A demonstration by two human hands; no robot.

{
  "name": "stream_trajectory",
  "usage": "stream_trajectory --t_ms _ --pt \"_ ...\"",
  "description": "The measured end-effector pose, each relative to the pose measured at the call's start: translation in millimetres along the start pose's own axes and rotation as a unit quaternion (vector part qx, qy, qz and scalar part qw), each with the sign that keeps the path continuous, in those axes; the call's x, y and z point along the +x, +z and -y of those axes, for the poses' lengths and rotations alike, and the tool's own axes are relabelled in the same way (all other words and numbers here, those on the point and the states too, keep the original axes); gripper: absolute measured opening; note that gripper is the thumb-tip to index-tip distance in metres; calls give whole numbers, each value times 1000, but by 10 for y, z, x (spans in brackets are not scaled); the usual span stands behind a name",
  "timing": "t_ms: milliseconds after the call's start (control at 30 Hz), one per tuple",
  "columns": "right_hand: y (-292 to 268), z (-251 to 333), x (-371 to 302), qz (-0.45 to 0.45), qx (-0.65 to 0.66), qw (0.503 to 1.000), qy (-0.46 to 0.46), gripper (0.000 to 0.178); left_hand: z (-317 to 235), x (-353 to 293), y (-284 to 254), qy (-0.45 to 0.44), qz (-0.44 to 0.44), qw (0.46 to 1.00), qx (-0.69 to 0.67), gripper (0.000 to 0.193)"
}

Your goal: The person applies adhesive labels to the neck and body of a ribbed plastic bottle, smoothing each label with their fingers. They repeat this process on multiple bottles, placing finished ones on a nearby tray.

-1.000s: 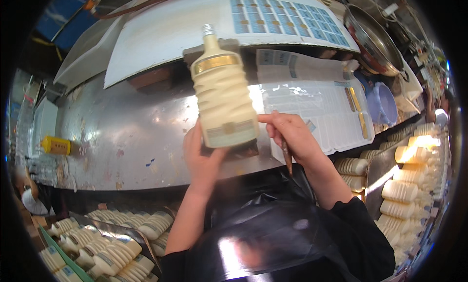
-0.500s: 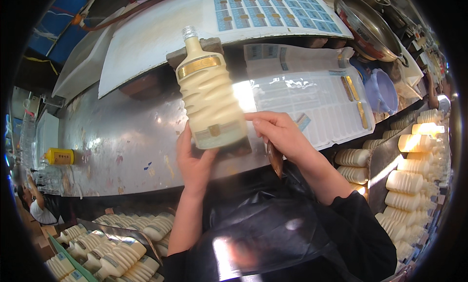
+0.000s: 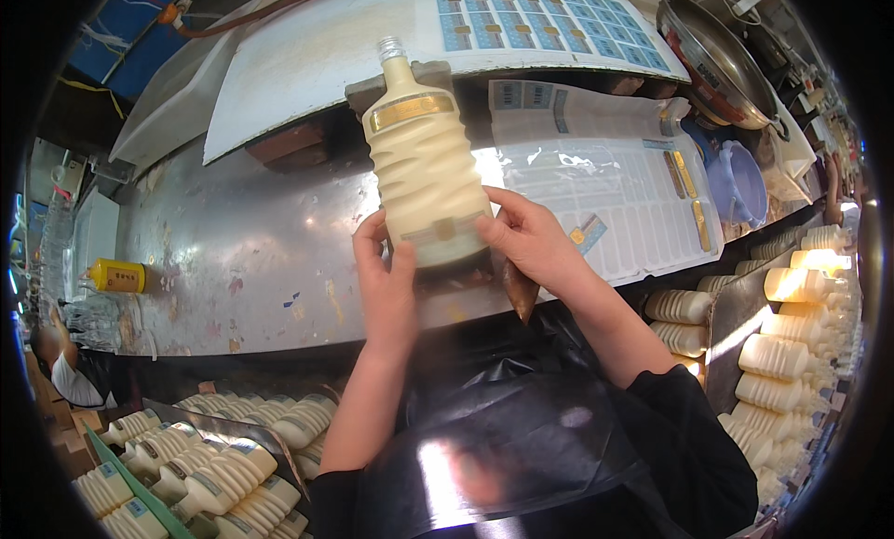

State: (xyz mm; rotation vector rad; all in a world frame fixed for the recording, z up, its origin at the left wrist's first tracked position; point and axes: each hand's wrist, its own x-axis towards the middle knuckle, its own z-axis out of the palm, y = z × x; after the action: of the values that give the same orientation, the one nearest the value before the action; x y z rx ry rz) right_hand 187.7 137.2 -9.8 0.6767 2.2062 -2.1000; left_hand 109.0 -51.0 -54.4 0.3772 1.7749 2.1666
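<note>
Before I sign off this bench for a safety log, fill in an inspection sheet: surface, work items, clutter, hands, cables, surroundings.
Surface: metal worktop, scattered with coloured specks.
Work items: cream ribbed bottle, gold band, silvery cap; blue label sheet on white board; translucent sticker sheet with gold strips.
Clutter: yellow container left; lavender bucket and metal pan right.
Hands: left hand and right hand grip the bottle's lower sides; brown pointed tool under the right.
Cables: wiring too small to trace.
Surroundings: more ribbed bottles low on both sides; person far left.
</note>
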Motion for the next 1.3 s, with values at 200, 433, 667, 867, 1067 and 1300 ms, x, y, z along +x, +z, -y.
stream_trajectory --t_ms 200,433,667,867,1067,1300 --pt "33 -54 21 -34 -27 999 -23 51 -30 8 49 -29 -14 999 -15 56" --pt "40 -105 40 -44 -23 999 -22 54 1 13 41 -30 -19 999 -23 56" --pt "-196 -161 91 -52 41 997 -28 39 -80 -1 91 -33 -15 999 -26 64" --pt "-136 334 -56 -44 18 991 -123 21 -38 -10 134 59 -20 985 164 85" --pt "1 467 -18 -176 -358 823 -405 30 -43 -2 156 43 -24 990 134 86" --pt "101 331 -92 -199 -367 804 -422 31 17 -5 101 76 -13 978 193 83"
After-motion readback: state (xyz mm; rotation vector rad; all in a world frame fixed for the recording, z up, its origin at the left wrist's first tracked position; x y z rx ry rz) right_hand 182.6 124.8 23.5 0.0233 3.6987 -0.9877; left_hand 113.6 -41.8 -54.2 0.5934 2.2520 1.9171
